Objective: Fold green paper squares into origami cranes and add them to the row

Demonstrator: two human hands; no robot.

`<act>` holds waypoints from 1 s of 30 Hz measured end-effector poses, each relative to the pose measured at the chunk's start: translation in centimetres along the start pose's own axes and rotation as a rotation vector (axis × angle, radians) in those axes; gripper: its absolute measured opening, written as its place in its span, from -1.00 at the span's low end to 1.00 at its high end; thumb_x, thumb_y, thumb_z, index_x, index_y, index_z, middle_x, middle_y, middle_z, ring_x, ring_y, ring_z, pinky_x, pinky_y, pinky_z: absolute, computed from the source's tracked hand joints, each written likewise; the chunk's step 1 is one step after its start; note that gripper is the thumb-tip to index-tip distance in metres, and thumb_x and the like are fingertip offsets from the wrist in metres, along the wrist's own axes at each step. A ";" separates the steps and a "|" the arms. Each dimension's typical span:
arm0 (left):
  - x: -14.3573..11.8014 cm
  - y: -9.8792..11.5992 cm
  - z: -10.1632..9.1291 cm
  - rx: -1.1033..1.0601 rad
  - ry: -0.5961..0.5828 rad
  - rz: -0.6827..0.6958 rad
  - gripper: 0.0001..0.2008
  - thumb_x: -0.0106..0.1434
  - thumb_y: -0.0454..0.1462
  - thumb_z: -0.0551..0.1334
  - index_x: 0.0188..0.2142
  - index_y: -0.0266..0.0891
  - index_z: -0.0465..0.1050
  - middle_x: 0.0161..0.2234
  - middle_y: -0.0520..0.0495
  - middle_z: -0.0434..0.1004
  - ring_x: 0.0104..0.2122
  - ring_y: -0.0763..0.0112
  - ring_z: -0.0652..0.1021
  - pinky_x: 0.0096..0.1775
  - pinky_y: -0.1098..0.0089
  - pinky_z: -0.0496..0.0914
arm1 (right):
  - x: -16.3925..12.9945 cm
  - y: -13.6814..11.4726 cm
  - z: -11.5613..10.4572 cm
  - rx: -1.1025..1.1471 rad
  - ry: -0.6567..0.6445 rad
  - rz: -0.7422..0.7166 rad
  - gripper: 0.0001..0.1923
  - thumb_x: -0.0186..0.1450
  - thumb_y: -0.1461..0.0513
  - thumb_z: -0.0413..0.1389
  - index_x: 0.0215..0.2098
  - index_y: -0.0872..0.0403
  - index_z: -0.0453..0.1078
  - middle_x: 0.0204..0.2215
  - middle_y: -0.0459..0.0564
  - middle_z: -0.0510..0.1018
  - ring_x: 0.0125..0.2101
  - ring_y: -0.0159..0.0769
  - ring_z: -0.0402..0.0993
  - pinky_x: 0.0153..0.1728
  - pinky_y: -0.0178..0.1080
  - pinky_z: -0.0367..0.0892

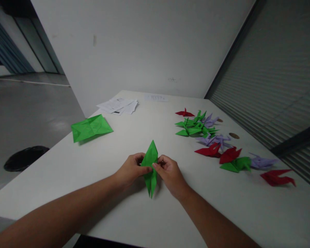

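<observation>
Left hand [131,169] & right hand [170,172] both pinching green folded paper [150,168] at its waist, thumbs on top, fingers curled under. Paper sits mid-table [134,213], well left of finished cranes [209,137], nearer than green stack [91,127]. Best to keep edges lined up w/ centre crease, press flat, run nail along fold.

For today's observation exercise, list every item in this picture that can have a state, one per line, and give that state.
Green paper piece: partly folded into a long pointed shape, pinched at its middle.
Left hand: gripping the piece's left edge.
Right hand: gripping its right edge.
Green sheet: creased, lying flat, untouched.
Paper cranes: finished, grouped on the table.
White papers: loosely stacked.
</observation>
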State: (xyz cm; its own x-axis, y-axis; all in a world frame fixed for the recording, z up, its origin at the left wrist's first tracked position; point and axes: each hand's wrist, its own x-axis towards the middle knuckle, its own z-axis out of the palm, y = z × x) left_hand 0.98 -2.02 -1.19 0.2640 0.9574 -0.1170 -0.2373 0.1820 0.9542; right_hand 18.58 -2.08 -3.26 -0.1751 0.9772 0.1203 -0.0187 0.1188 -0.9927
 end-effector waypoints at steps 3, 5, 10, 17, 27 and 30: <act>0.0 0.0 0.1 0.039 -0.008 0.016 -0.58 -0.09 -0.30 0.57 -0.22 -0.32 0.57 -0.32 -0.11 0.60 -0.37 0.34 0.54 -0.31 0.36 0.39 | -0.1 0.0 0.2 0.001 0.037 -0.006 -0.65 0.23 0.02 0.29 -0.45 0.04 0.29 -0.54 -0.17 0.38 -0.49 -0.35 0.30 -0.46 -0.31 0.23; -0.1 0.0 0.3 0.105 0.004 0.014 -0.56 -0.09 -0.28 0.58 -0.21 -0.32 0.57 -0.33 -0.11 0.59 -0.39 0.34 0.53 -0.33 0.36 0.38 | -0.2 -0.1 0.3 0.016 0.034 0.001 -0.65 0.23 0.02 0.29 -0.45 0.03 0.29 -0.54 -0.17 0.39 -0.49 -0.34 0.32 -0.45 -0.30 0.24; -0.3 0.1 0.6 0.229 -0.025 0.020 -0.65 -0.05 -0.29 0.53 -0.25 -0.33 0.58 -0.42 -0.07 0.56 -0.46 0.37 0.49 -0.40 0.39 0.36 | -0.2 -0.6 0.4 -0.004 0.047 0.026 -0.58 0.22 -0.05 0.29 -0.52 0.03 0.27 -0.63 -0.20 0.29 -0.58 -0.39 0.18 -0.55 -0.32 0.11; -0.5 0.5 0.3 0.432 -0.075 0.023 -0.60 -0.09 -0.34 0.50 -0.22 -0.28 0.51 -0.43 0.05 0.47 -0.44 0.42 0.42 -0.43 0.45 0.31 | -0.4 -1.8 0.4 0.077 0.135 0.058 -0.58 0.22 -0.06 0.30 -0.52 0.04 0.32 -0.70 -0.26 0.19 -0.65 -0.45 0.02 -0.63 -0.33 -0.08; -0.8 0.4 0.2 0.489 -0.118 0.078 -0.60 -0.11 -0.35 0.49 -0.23 -0.26 0.51 -0.43 0.04 0.46 -0.47 0.43 0.40 -0.44 0.44 0.29 | -0.5 -1.9 0.3 0.056 0.198 0.029 -0.58 0.21 -0.05 0.32 -0.53 0.05 0.36 -0.71 -0.26 0.20 -0.65 -0.44 0.04 -0.62 -0.33 -0.06; -0.8 0.5 0.3 0.513 -0.080 0.037 -0.58 -0.14 -0.36 0.50 -0.24 -0.25 0.51 -0.43 0.05 0.46 -0.45 0.41 0.41 -0.44 0.43 0.30 | -0.4 -1.9 0.3 0.053 0.197 0.039 -0.59 0.20 -0.06 0.32 -0.53 0.05 0.36 -0.72 -0.25 0.20 -0.66 -0.44 0.04 -0.63 -0.32 -0.06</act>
State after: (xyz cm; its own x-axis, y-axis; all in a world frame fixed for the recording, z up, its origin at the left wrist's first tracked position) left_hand 0.95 -2.81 -0.48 0.3391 0.9375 -0.0780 0.2356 -0.0043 0.9718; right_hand 18.44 -2.75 -1.44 0.0190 0.9970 0.0747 -0.0683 0.0758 -0.9948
